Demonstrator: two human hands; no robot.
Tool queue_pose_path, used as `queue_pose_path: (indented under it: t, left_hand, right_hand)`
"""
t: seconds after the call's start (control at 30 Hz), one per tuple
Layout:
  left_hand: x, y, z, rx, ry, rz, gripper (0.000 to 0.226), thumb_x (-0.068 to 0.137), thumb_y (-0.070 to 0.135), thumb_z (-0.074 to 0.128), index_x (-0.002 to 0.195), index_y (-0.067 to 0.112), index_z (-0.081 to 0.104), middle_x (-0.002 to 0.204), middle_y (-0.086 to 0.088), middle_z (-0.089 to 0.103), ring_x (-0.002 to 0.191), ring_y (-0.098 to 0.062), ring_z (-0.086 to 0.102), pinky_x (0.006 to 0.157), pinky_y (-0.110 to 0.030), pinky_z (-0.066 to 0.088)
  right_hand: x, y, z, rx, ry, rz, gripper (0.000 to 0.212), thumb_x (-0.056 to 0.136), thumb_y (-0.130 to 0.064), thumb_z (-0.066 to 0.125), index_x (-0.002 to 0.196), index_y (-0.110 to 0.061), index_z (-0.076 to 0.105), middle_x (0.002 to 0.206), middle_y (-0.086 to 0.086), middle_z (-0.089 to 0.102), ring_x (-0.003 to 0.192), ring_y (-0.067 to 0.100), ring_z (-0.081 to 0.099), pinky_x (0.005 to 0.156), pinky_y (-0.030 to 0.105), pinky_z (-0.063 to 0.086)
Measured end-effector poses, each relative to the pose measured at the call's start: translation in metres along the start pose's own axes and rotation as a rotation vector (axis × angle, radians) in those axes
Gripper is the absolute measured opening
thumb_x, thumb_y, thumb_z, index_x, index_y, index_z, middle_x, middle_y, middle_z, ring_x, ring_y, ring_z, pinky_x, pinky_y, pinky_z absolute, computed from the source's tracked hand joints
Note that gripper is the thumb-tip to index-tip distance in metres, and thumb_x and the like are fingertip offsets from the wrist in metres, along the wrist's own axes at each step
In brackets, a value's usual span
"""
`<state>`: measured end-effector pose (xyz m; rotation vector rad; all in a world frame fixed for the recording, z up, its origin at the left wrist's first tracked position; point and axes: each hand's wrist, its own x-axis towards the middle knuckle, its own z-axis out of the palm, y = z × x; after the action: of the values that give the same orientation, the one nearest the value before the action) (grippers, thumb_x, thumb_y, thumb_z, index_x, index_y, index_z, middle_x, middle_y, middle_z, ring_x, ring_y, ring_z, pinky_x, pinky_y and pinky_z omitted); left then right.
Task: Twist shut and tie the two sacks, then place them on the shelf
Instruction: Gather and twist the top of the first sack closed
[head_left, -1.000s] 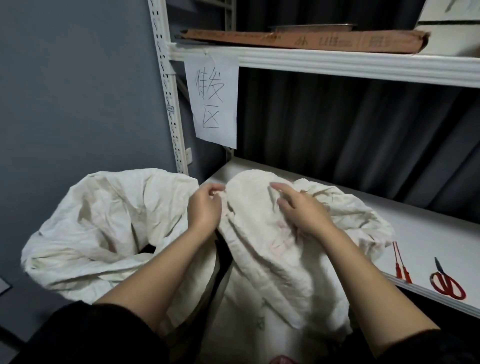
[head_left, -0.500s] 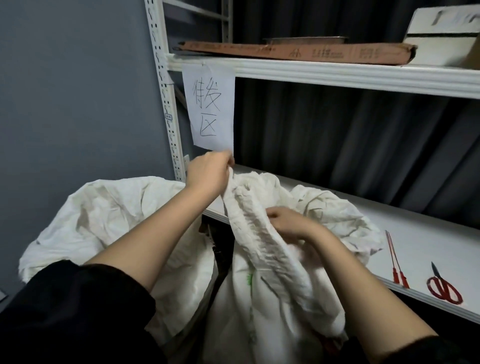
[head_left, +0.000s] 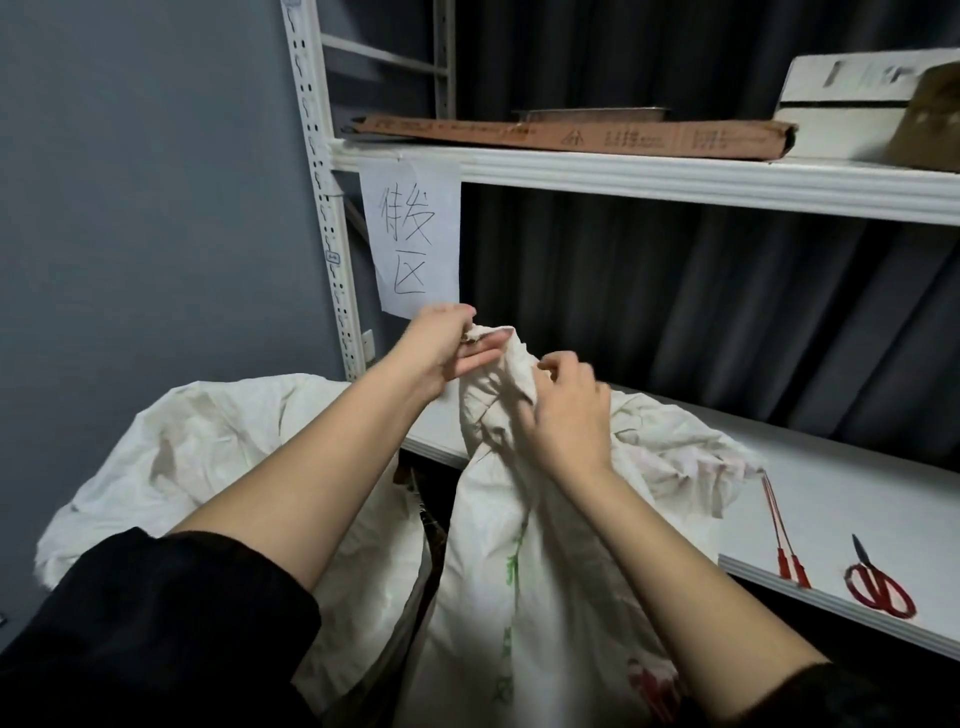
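Note:
Two crumpled white sacks stand in front of the white shelf (head_left: 831, 499). The right sack (head_left: 519, 561) has faint green and red print, and its mouth is gathered upward into a bunched neck. My left hand (head_left: 447, 348) pinches the top of that neck, raised in front of the paper sign. Just below and to the right, my right hand (head_left: 566, 410) grips the gathered cloth. The left sack (head_left: 208, 467) lies slack and open beside my left forearm, with neither hand on it.
Two red-tipped ties (head_left: 784, 540) and red-handled scissors (head_left: 878, 587) lie on the shelf board at the right. A handwritten paper sign (head_left: 415, 239) hangs from the upper shelf, which carries a flat cardboard box (head_left: 597, 137). A grey wall is on the left.
My left hand has lifted the sack's top edge from chest level up to the sign. My right hand moved up along the cloth and closed round the gathered neck.

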<state>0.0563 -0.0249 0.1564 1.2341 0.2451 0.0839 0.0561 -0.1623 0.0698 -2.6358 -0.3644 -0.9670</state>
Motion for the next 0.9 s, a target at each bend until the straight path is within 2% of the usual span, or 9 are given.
queue_pose_path:
  t: [0.1, 0.17, 0.3, 0.37, 0.43, 0.53, 0.63, 0.77, 0.9]
  left_hand:
    - [0.014, -0.012, -0.016, 0.205, 0.102, 0.154, 0.010, 0.094, 0.017, 0.048, 0.084, 0.016, 0.051, 0.083, -0.003, 0.055, 0.068, -0.014, 0.063, 0.056, -0.025, 0.055]
    - [0.014, -0.018, -0.024, 0.281, 0.052, 0.149, 0.027, 0.085, 0.033, 0.053, 0.102, 0.013, 0.056, 0.093, -0.004, 0.057, 0.077, -0.014, 0.057, 0.063, -0.026, 0.048]
    - [0.001, -0.027, -0.028, 0.428, -0.194, -0.005, 0.034, 0.067, 0.045, 0.050, 0.096, 0.028, 0.055, 0.106, 0.004, 0.063, 0.083, -0.012, 0.056, 0.081, -0.033, 0.038]
    - [-0.001, -0.031, -0.026, 0.547, -0.297, -0.052, 0.055, 0.063, 0.047, 0.054, 0.116, 0.033, 0.051, 0.118, 0.005, 0.058, 0.090, -0.013, 0.057, 0.086, -0.033, 0.037]
    - [0.001, -0.032, -0.022, 0.601, -0.330, -0.062, 0.049, 0.073, 0.043, 0.055, 0.121, 0.036, 0.047, 0.111, 0.004, 0.056, 0.089, -0.014, 0.055, 0.087, -0.033, 0.039]
    - [0.003, -0.027, -0.012, 0.534, -0.346, -0.006, 0.011, 0.092, 0.026, 0.047, 0.095, 0.034, 0.054, 0.077, 0.012, 0.059, 0.071, -0.007, 0.056, 0.087, -0.034, 0.044]
    - [0.002, -0.023, 0.000, 0.534, -0.325, 0.135, 0.022, 0.095, 0.013, 0.043, 0.094, 0.025, 0.061, 0.076, 0.010, 0.067, 0.071, -0.007, 0.062, 0.077, -0.031, 0.051]
    - [0.028, -0.012, -0.006, 0.239, 0.017, 0.216, 0.022, 0.092, 0.010, 0.044, 0.106, 0.007, 0.062, 0.091, -0.007, 0.068, 0.079, -0.022, 0.064, 0.066, -0.031, 0.052]
    - [0.044, 0.027, -0.017, 0.058, 0.280, 0.354, 0.021, 0.091, 0.007, 0.037, 0.079, 0.017, 0.051, 0.077, -0.005, 0.054, 0.070, -0.017, 0.048, 0.056, -0.024, 0.034]
  right_hand:
    - [0.022, 0.010, -0.020, 0.544, -0.094, 0.163, 0.031, 0.085, -0.023, 0.043, 0.102, -0.013, 0.068, 0.099, 0.000, 0.063, 0.092, 0.019, 0.055, 0.080, 0.031, 0.043]
    - [0.036, 0.010, -0.041, 0.905, -0.153, 0.358, 0.023, 0.085, -0.015, 0.056, 0.105, -0.014, 0.066, 0.087, -0.002, 0.064, 0.077, 0.009, 0.058, 0.069, 0.019, 0.046]
    - [0.062, 0.012, -0.073, 1.039, -0.322, 0.471, 0.011, 0.082, -0.022, 0.059, 0.078, -0.016, 0.067, 0.075, 0.003, 0.063, 0.074, 0.016, 0.057, 0.067, 0.029, 0.043]
    - [0.072, 0.010, -0.085, 1.068, -0.355, 0.458, 0.017, 0.081, -0.027, 0.058, 0.074, -0.016, 0.069, 0.074, 0.003, 0.066, 0.075, 0.018, 0.060, 0.072, 0.032, 0.043]
    - [0.078, 0.008, -0.095, 1.146, -0.436, 0.416, 0.020, 0.084, -0.025, 0.055, 0.072, -0.016, 0.068, 0.067, 0.001, 0.066, 0.067, 0.016, 0.061, 0.067, 0.028, 0.045]
    - [0.079, 0.004, -0.103, 1.303, -0.634, 0.363, 0.025, 0.090, -0.022, 0.050, 0.073, -0.013, 0.067, 0.066, 0.003, 0.067, 0.063, 0.016, 0.063, 0.063, 0.026, 0.049]
    - [0.077, 0.003, -0.102, 1.297, -0.683, 0.304, 0.024, 0.090, -0.023, 0.051, 0.076, -0.013, 0.068, 0.071, 0.004, 0.067, 0.069, 0.016, 0.063, 0.069, 0.030, 0.047]
    - [0.070, 0.011, -0.084, 0.996, -0.375, 0.128, 0.014, 0.085, -0.025, 0.062, 0.090, -0.013, 0.065, 0.083, 0.000, 0.065, 0.077, 0.010, 0.059, 0.074, 0.033, 0.048]
    - [0.043, 0.016, -0.062, 0.471, -0.354, 0.025, 0.060, 0.066, -0.042, 0.078, 0.114, -0.026, 0.047, 0.108, -0.007, 0.057, 0.101, 0.013, 0.054, 0.089, 0.037, 0.044]
